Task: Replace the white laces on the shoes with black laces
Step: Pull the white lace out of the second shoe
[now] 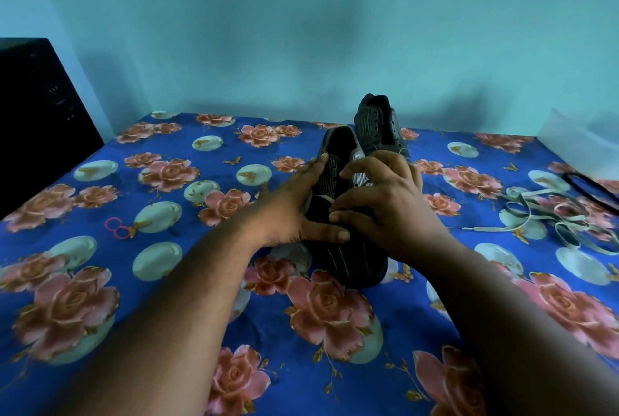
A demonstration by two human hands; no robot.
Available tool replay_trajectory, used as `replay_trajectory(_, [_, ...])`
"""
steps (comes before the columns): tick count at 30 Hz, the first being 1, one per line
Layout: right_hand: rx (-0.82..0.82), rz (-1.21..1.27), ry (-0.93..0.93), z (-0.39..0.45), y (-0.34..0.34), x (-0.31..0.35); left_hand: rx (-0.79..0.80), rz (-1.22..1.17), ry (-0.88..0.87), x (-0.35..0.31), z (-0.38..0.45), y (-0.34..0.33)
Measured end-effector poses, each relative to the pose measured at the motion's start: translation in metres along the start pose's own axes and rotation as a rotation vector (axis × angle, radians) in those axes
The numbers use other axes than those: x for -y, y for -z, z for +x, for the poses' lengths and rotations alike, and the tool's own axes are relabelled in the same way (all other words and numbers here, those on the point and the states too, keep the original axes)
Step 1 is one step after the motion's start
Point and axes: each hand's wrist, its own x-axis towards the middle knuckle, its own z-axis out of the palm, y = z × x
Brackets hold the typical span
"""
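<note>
A dark shoe with thin pale stripes lies in the middle of the floral sheet, toe toward me. My left hand holds its left side, fingers stretched along the upper and thumb across the front. My right hand curls over the tongue and lace area from the right, fingers bent around the shoe. The second dark shoe stands just behind, unlaced as far as I can see. White laces lie loose in a tangle at the right. A black lace lies beyond them.
A blue sheet with pink roses covers the surface. A black box stands at the far left against the teal wall. A translucent plastic bag sits at the far right. Small red rings lie left of centre.
</note>
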Motion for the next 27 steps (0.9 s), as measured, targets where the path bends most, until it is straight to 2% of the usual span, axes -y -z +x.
replay_trajectory(5, [-0.041,0.010,-0.002,0.002,-0.002,0.002,0.022,-0.041,0.004,-0.004,-0.002,0.000])
replay_trajectory(8, [-0.236,0.138,-0.104,0.003,0.002,-0.001,0.023,-0.088,0.001,-0.010,-0.005,0.001])
replay_trajectory(10, [-0.415,0.211,-0.231,0.003,0.007,-0.013,0.017,-0.072,0.008,-0.012,-0.007,0.002])
replay_trajectory(12, [-0.492,0.187,-0.389,0.002,0.009,-0.023,0.012,-0.035,0.006,-0.012,-0.006,0.002])
replay_trajectory(15, [-0.419,0.069,-0.429,0.000,0.007,-0.022,0.019,-0.032,0.010,-0.011,-0.005,0.002])
replay_trajectory(20, [-0.135,-0.058,-0.070,0.001,0.009,-0.002,0.030,-0.097,0.019,-0.010,-0.008,0.002])
replay_trajectory(22, [-0.041,-0.075,-0.004,0.001,0.004,-0.001,0.032,-0.068,0.027,-0.012,-0.008,0.002])
replay_trajectory(24, [-0.023,-0.036,0.014,0.001,0.001,-0.001,0.029,-0.057,0.020,-0.013,-0.008,0.002])
replay_trajectory(27, [-0.102,-0.026,0.020,0.002,0.000,0.001,0.027,-0.067,0.006,-0.015,-0.009,0.003])
